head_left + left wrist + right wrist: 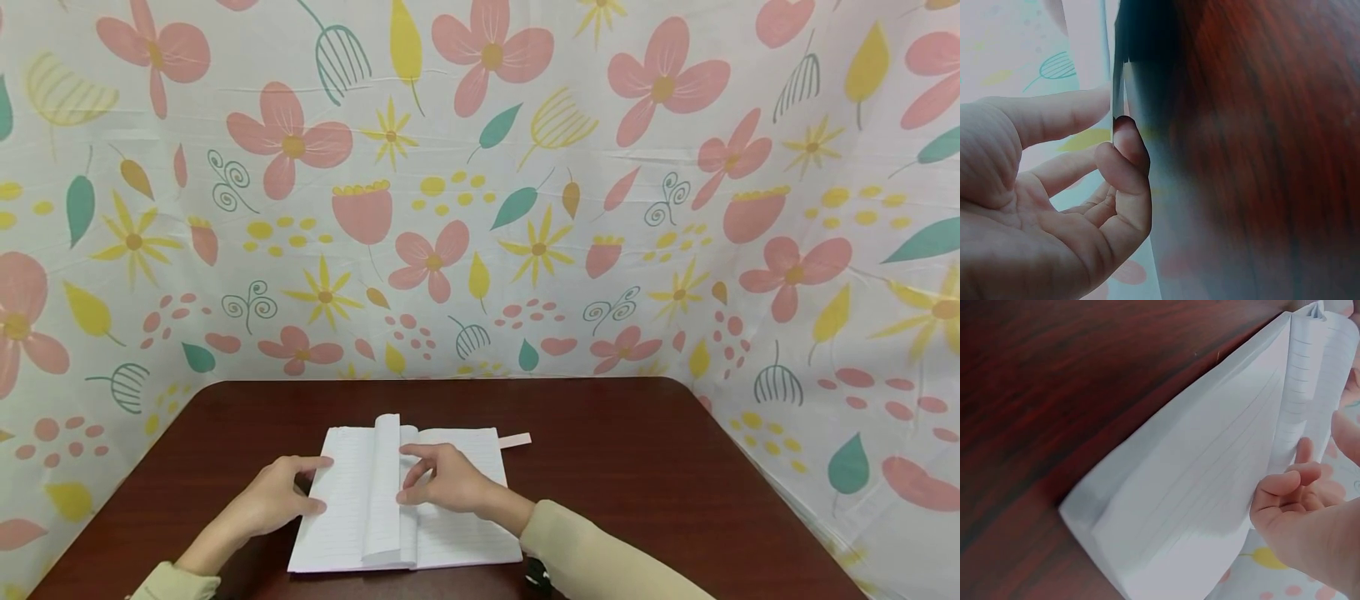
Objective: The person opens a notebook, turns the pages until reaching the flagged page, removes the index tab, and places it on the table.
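Observation:
An open notebook (457,533) with lined white pages lies on the table, and a few leaves (382,500) near its middle are raised and curled over. My left hand (273,496) grips the notebook's left edge; in the left wrist view its fingers (1129,194) curl around that edge. At the raised leaves is my right hand (450,479), thumb and index finger at their right edge. The right wrist view has the curled leaf (1300,394) between that thumb and index finger, the other fingers (1279,487) bent. A pale pink ribbon or tab (515,440) sticks out at the right.
The dark reddish-brown wooden table (637,483) extends around the notebook on all sides. Behind it and along both sides hangs a white cloth (465,183) printed with flowers and leaves. A small black object (537,575) shows beneath the right sleeve.

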The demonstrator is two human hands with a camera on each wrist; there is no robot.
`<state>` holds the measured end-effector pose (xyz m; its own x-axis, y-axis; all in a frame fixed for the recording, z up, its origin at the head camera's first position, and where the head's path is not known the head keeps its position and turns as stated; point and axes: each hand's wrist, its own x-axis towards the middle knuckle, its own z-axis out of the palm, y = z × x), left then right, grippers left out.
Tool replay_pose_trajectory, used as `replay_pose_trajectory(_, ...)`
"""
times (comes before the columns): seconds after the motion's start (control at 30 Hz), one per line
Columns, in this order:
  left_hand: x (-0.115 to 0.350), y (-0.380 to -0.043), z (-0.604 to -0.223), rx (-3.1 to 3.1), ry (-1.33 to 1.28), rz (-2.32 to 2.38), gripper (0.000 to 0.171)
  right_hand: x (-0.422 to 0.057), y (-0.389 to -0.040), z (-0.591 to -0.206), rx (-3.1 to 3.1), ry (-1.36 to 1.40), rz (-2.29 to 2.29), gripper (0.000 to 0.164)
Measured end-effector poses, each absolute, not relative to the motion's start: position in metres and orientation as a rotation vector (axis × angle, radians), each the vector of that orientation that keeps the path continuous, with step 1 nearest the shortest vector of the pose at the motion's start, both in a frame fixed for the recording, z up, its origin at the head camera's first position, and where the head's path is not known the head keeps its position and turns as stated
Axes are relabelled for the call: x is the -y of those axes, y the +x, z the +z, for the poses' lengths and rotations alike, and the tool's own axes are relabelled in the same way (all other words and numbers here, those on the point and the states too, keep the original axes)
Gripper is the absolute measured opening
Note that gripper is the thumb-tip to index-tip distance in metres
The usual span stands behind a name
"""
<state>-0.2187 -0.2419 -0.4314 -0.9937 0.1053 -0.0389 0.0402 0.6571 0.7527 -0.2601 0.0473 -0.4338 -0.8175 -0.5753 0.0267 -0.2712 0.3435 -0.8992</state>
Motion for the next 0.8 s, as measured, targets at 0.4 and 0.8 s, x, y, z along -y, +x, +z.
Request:
replay_pose_trajectory(0.4, 0.2438, -0.2185, -0.4334, -2.783, 0.147, 1.275, 0.06, -0.0425, -0.2571, -0.4284, -2.381, -0.742, -1.339, 0.061)
replay_pose_trajectory(0.8, 0.2441, -0.2198, -0.4352, -2.776, 0.109, 1.294, 0.043, -0.0401, -0.2556, -0.4285, -2.37, -0.73, -1.348, 0.054)
